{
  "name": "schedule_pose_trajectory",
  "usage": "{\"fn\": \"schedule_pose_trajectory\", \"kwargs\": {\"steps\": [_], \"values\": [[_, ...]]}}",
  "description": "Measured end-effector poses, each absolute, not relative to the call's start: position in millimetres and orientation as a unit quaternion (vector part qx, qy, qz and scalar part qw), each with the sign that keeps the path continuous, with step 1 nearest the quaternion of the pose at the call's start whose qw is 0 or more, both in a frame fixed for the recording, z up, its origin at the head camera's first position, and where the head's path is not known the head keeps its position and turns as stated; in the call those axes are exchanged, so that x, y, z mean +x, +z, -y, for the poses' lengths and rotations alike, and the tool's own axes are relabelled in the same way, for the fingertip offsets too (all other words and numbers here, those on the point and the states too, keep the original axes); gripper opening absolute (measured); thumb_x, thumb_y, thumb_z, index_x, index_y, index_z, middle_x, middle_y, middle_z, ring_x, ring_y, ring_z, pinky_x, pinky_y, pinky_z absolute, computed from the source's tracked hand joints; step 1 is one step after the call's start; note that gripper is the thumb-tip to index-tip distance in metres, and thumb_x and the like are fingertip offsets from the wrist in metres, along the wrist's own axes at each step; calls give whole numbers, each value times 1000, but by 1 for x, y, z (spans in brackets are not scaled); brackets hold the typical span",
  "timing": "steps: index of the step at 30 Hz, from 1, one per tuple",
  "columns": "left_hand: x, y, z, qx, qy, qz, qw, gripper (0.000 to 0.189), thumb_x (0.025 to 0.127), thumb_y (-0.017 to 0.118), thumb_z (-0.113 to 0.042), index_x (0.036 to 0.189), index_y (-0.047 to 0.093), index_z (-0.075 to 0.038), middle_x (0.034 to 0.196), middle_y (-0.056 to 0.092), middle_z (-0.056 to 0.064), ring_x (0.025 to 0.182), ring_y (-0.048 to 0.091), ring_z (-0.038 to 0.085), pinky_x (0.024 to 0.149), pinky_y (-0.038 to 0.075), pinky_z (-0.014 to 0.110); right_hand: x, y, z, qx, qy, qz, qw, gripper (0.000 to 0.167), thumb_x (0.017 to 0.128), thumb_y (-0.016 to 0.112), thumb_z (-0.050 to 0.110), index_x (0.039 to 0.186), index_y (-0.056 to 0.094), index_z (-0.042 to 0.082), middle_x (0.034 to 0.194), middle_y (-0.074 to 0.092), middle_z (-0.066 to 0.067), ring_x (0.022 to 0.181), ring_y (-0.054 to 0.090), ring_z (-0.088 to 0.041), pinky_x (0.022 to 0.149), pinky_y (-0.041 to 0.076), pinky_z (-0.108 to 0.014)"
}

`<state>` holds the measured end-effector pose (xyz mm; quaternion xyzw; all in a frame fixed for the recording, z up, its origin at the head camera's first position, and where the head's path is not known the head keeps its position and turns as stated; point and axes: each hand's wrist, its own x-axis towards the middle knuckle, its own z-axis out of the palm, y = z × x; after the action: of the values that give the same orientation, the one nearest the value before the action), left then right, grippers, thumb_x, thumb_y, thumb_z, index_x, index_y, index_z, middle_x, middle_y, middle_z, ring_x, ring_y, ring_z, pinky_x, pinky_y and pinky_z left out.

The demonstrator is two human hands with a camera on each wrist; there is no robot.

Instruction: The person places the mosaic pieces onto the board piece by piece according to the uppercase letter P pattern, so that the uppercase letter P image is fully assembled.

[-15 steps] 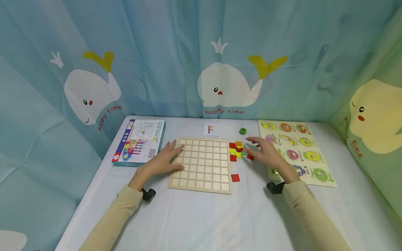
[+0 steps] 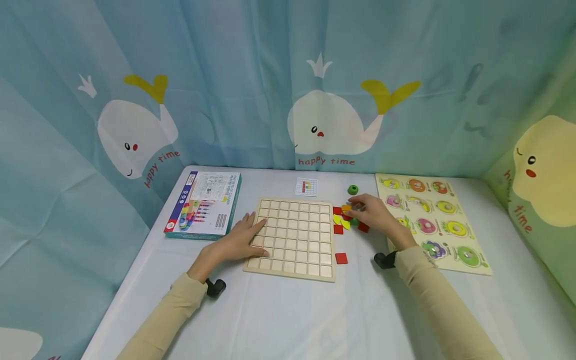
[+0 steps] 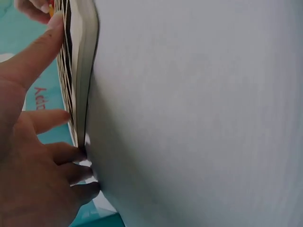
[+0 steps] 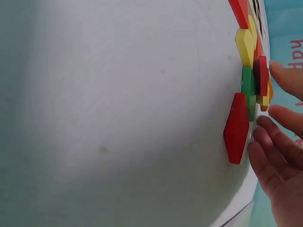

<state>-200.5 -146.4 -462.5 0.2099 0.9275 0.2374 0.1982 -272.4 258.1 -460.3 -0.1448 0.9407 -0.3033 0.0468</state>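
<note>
A square wooden grid board (image 2: 294,239) lies on the table. My left hand (image 2: 238,241) rests on its left edge with fingers spread; in the left wrist view the thumb (image 3: 40,54) lies over the board's rim (image 3: 87,52). Right of the board is a small pile of coloured pieces. My right hand (image 2: 375,216) is at this pile, thumb and forefinger pinching an orange tile (image 2: 346,208). In the right wrist view a red tile (image 4: 261,75), a green piece (image 4: 247,90) and a yellow piece (image 4: 245,46) lie near the fingertips.
A red square (image 2: 341,258) lies alone by the board's right edge. Behind are a pattern card (image 2: 307,187) and a green bead (image 2: 353,190). A boxed game (image 2: 204,204) stands at left, a fruit puzzle board (image 2: 432,222) at right, partly under the right forearm.
My right hand has moved in to the pile, and its thumb and forefinger have closed on the orange tile. The left hand stays on the board, its thumb slightly lower. The view has shifted slightly.
</note>
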Motion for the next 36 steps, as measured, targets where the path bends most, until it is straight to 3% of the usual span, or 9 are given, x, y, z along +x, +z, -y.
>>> {"fn": "schedule_pose_trajectory", "kwargs": {"steps": [8, 18, 36], "values": [[-194, -462, 142, 197, 267, -921, 203, 100, 92, 72, -52, 165, 18, -9, 172, -5, 22, 159, -5, 41, 128, 11, 62, -275, -460, -253, -135, -285, -947, 61, 38, 95, 72, 21, 122, 70, -6, 112, 66, -22, 96, 57, -32, 86, 52, -42], [-184, -465, 139, 203, 303, -908, 206, 101, 92, 73, -52, 165, 19, -5, 172, -1, 20, 160, -5, 37, 129, 8, 59, -271, -455, -259, -115, -301, -944, 63, 35, 95, 74, 23, 117, 71, -3, 110, 68, -19, 95, 60, -30, 81, 54, -38], [-194, -469, 151, 266, 270, -904, 197, 91, 95, 72, -42, 164, 24, -9, 173, 11, 14, 161, 6, 35, 130, 2, 56, -261, -451, -213, -197, -329, -923, 41, 25, 90, 77, 14, 110, 74, -1, 93, 71, -9, 80, 57, -21, 72, 50, -32]]}}
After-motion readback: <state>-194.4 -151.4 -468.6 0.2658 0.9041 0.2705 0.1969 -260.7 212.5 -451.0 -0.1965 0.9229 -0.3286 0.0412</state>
